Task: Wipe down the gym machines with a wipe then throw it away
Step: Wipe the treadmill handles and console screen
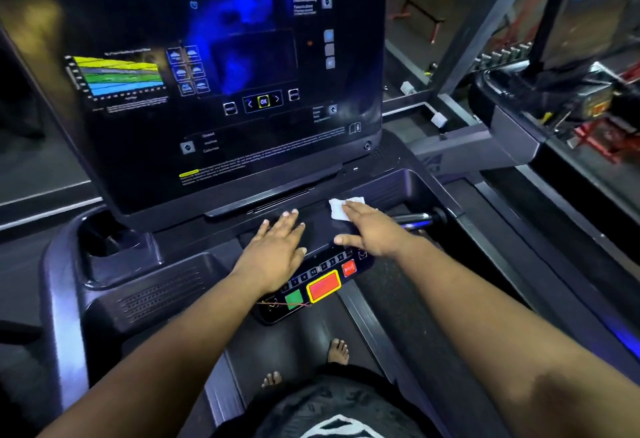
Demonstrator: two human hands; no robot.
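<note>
**Both hands flat on the treadmill console, wipe under the right**

Nearest the camera, two bare feet (337,351) stand on the dark treadmill belt (388,302). Beyond them is the black control strip (311,285) with its green square button (293,299), large red button edged in yellow (323,286) and smaller red button (348,268).

The left hand (275,247) lies palm down on the dark console ledge (318,229), fingers straight and spread, its grip holding nothing. Just beside it, the right hand (372,229) presses a small white crumpled wipe (341,207) against the ledge with straight fingers; the wipe shows beyond the fingertips, close under the display's lower edge.

A round black cup holder (104,240) sits at the left. Farther back rises the tall dark glossy display panel (225,91), with a coloured chart (117,77) and a yellow-framed OK button (263,101).
</note>
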